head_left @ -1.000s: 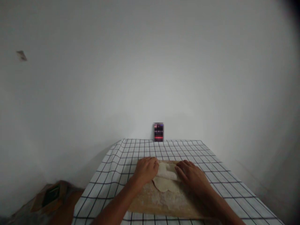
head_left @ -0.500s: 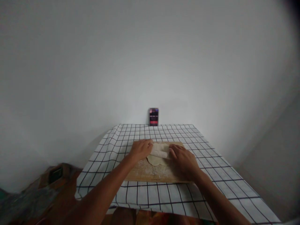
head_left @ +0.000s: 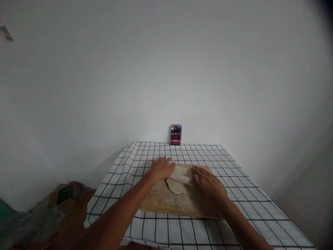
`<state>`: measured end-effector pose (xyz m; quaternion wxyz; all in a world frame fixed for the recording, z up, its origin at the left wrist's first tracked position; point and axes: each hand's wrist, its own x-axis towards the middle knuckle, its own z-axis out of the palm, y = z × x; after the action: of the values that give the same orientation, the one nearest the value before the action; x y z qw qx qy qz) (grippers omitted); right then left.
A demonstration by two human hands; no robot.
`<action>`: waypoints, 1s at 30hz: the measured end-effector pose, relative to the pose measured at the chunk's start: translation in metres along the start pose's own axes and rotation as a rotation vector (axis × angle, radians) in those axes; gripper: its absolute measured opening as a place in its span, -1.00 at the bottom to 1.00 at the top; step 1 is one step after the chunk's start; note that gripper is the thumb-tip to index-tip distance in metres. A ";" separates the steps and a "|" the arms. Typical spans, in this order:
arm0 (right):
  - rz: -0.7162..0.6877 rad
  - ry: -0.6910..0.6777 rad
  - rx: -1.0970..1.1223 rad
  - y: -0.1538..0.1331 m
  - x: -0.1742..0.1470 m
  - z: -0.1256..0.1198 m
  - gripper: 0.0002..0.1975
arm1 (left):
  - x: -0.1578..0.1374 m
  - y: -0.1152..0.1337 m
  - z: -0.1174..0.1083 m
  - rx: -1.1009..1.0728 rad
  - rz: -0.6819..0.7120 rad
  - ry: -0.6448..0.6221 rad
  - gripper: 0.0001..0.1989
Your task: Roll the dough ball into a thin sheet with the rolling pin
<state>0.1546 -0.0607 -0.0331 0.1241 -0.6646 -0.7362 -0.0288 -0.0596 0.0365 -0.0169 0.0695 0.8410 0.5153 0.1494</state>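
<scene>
A pale, floury roll of dough (head_left: 182,174) lies across a wooden board (head_left: 169,205), with a flat flap of dough (head_left: 177,186) spread out on its near side. My left hand (head_left: 161,168) rests on the roll's left end, fingers stretched forward and slightly apart. On the right end lies my right hand (head_left: 208,184), palm down with its fingers extended over the roll. Both ends are covered by the hands, and whether a rolling pin is inside the roll cannot be seen.
Flour dusts the near part of the board. Beneath it is a white checked tablecloth (head_left: 156,227). A small dark, pixelated object (head_left: 175,135) stands at the table's far edge against the white wall (head_left: 166,69). A box-like brown object (head_left: 65,195) sits on the floor at left.
Both hands' fingers now reach out flatter over the roll, where before they were more curled. The whole view has shifted and tilted slightly, and more of the near dough flap shows.
</scene>
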 end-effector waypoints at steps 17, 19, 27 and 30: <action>0.023 -0.086 0.051 0.004 0.036 -0.006 -0.50 | -0.043 0.007 0.005 0.063 -0.066 0.084 -0.46; 0.034 -0.035 0.030 0.001 0.021 0.000 -0.49 | -0.033 0.005 0.004 0.052 -0.070 0.036 -0.46; 0.066 0.084 -0.018 -0.012 -0.018 0.009 -0.51 | -0.045 0.002 0.005 0.103 0.061 0.146 -0.50; 0.033 0.025 0.000 -0.007 -0.001 0.001 -0.51 | -0.033 0.003 0.000 0.113 0.003 0.061 -0.49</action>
<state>0.1476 -0.0623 -0.0329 0.1337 -0.6763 -0.7236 -0.0351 -0.0710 0.0060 -0.0216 0.0059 0.8395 0.5234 0.1456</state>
